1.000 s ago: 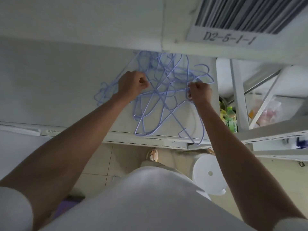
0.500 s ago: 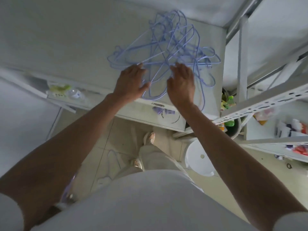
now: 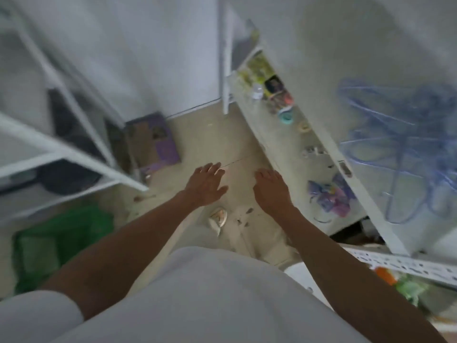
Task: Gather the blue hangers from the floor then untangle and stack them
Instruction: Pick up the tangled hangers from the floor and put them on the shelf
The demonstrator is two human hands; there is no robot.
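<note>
A tangled heap of blue wire hangers (image 3: 405, 149) lies on the white table top (image 3: 366, 78) at the far right, blurred by camera motion. My left hand (image 3: 205, 185) hovers over the floor with its fingers spread and nothing in it. My right hand (image 3: 270, 190) is beside it, flat and empty, well to the left of the hangers. No hanger shows on the floor in this view.
A lower shelf (image 3: 291, 144) under the table holds small bottles, tape and a plastic bag. A purple-edged cardboard box (image 3: 150, 142) stands on the tiled floor. White metal rack frames (image 3: 74, 154) stand at left above a green bag (image 3: 59, 241).
Both hands have let go of the hanger heap and pulled back off the table. The view has swung left, so the hangers now sit at the far right.
</note>
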